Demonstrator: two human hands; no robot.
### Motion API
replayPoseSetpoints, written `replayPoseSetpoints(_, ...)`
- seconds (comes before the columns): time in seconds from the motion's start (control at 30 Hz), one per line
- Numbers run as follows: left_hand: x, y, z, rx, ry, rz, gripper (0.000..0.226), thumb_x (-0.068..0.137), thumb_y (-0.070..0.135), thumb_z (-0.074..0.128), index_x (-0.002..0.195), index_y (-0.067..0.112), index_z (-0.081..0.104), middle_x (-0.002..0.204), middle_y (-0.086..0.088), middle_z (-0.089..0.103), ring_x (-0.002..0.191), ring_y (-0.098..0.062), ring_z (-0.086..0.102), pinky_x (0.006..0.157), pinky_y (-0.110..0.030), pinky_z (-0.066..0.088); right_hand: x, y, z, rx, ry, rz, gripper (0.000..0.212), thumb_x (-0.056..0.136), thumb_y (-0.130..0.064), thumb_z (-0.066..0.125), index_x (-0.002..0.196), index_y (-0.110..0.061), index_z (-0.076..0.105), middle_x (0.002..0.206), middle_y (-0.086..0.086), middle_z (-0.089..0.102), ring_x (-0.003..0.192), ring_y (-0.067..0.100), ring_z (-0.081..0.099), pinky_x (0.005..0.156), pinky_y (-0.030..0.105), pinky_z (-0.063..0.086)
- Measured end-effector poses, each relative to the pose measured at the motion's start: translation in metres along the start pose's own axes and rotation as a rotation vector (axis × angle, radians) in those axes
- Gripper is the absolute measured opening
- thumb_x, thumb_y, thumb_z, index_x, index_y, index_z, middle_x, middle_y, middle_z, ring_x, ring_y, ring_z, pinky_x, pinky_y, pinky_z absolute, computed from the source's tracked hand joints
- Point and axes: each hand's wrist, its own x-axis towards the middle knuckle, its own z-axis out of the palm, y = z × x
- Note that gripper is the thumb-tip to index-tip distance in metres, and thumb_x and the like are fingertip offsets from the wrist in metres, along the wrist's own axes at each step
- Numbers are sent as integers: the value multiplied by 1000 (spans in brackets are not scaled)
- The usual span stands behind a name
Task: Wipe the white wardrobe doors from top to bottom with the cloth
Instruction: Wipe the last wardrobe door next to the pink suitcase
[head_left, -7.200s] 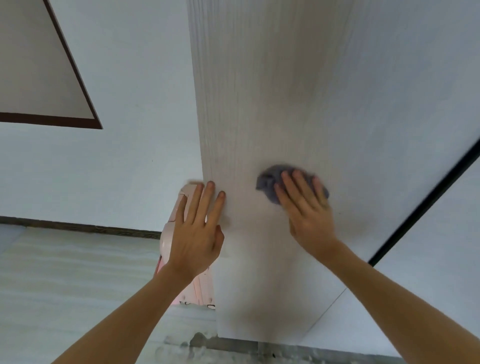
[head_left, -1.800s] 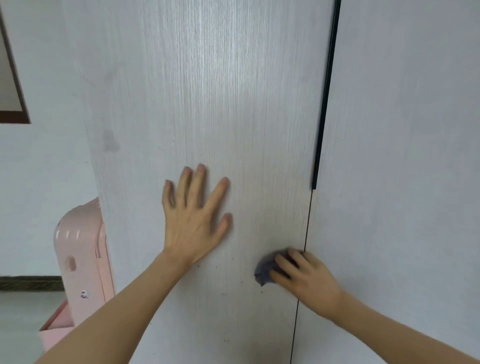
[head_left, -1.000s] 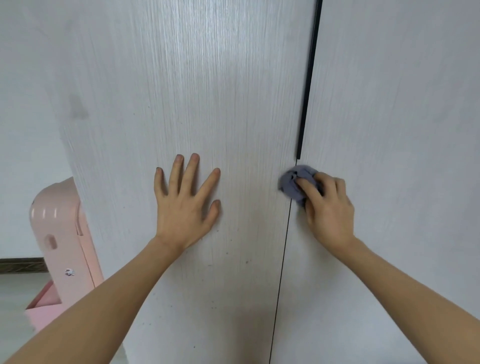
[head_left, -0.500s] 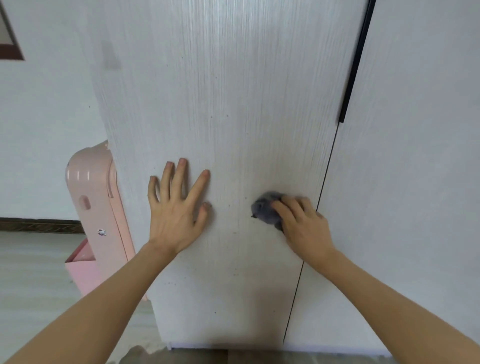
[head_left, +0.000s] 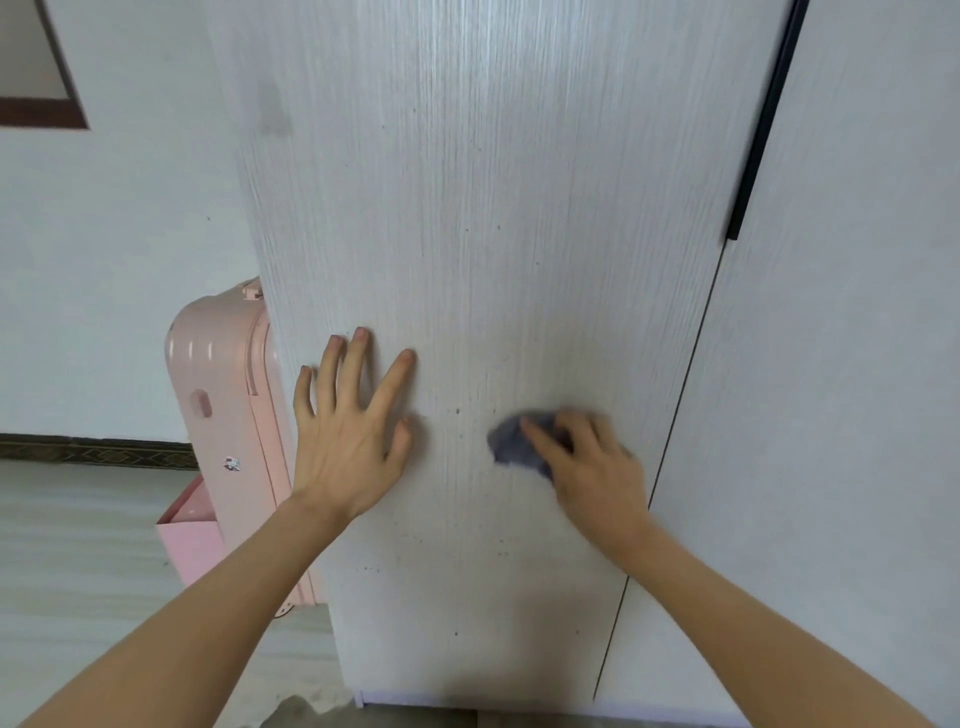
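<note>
The left white wardrobe door (head_left: 493, 208) fills the middle of the view, with small dark specks low down. The right door (head_left: 841, 364) lies past a thin seam and a black handle strip (head_left: 763, 119). My left hand (head_left: 348, 431) rests flat on the left door, fingers spread. A crumpled grey-blue cloth (head_left: 511, 441) is pressed to the same door's lower part, left of the seam; my right hand (head_left: 592, 467) holds it with fingers curled over it. The cloth and that hand are blurred.
A pink suitcase (head_left: 218, 395) stands on the floor against the wardrobe's left side. Behind it is a white wall with a dark skirting strip (head_left: 93, 449). A dark-framed panel (head_left: 36, 98) shows at the top left. Pale floor (head_left: 78, 571) spreads at the lower left.
My right hand has carried the cloth from the seam between the doors leftward and down onto the left door. My left hand has stayed flat on that door.
</note>
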Motion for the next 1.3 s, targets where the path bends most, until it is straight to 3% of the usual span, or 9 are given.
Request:
replayPoseSetpoints(0.17, 5, -14, -5, -18, -23, -39, 58, 83, 33, 36, 139, 19, 36, 149, -22, 25, 137, -42, 20, 102, -61, 28, 94, 7, -22, 31, 362, 315, 44, 85, -9, 49, 128, -15, 52, 99, 7, 43, 86, 19, 41, 49, 20, 33)
replayPoseSetpoints(0.23, 4, -17, -6, -17, -27, -44, 58, 83, 34, 36, 139, 19, 36, 148, -22, 26, 136, -42, 21, 101, -61, 28, 87, -10, -9, -19, 320, 277, 43, 84, -13, 53, 126, -12, 54, 99, 8, 45, 85, 23, 44, 48, 21, 36)
replayPoseSetpoints(0.43, 1, -42, -14, 6, -101, -61, 58, 83, 36, 34, 139, 21, 35, 149, -20, 27, 136, -40, 22, 100, -62, 29, 9, -51, 37, -24, -129, -381, 39, 63, -11, 72, 101, -21, 70, 91, 0, 60, 83, 23, 51, 51, 29, 51)
replayPoseSetpoints(0.6, 4, -71, -25, -1, -127, -93, 59, 84, 37, 32, 141, 25, 30, 151, -20, 23, 138, -39, 20, 99, -58, 33, 86, -37, 10, -41, 170, -112, 44, 70, -7, 71, 113, -14, 66, 88, 10, 59, 75, 27, 55, 45, 25, 45)
replayPoseSetpoints(0.73, 1, -74, -24, -48, -122, -78, 59, 85, 36, 32, 142, 21, 30, 152, -19, 24, 139, -38, 21, 99, -55, 35, 118, -51, 13, -36, 345, 155, 41, 83, -8, 47, 123, -13, 54, 95, 6, 42, 79, 23, 45, 47, 22, 38)
replayPoseSetpoints(0.83, -2, -82, -24, -49, -123, -41, 58, 86, 32, 34, 142, 17, 32, 150, -18, 29, 137, -37, 25, 98, -54, 37, 77, -86, 43, -38, 175, -77, 44, 80, -11, 42, 120, -17, 57, 99, 5, 41, 81, 27, 46, 55, 31, 51)
replayPoseSetpoints(0.97, 1, -103, -34, -60, -99, -43, 57, 87, 32, 33, 141, 14, 33, 149, -15, 34, 136, -31, 25, 99, -51, 37, 66, -95, 52, -10, 38, -290, 54, 54, -4, 70, 106, -19, 70, 95, 1, 41, 81, 23, 42, 55, 29, 47)
replayPoseSetpoints(1.1, 22, -109, -46, -152, -70, -73, 62, 87, 36, 30, 142, 8, 35, 148, -11, 35, 137, -29, 32, 105, -48, 33, 126, -73, 22, -6, 268, -61, 38, 74, -6, 66, 112, -11, 68, 94, 8, 53, 76, 26, 52, 47, 26, 45)
replayPoseSetpoints(1.3, 54, -82, -63, -622, 63, -252, 62, 92, 30, 38, 149, 19, 17, 142, 13, 35, 123, -14, 42, 98, -28, 35, 201, -66, -14, 221, 565, 628, 46, 84, -1, 50, 129, -8, 55, 96, 20, 53, 88, 29, 51, 56, 25, 35)
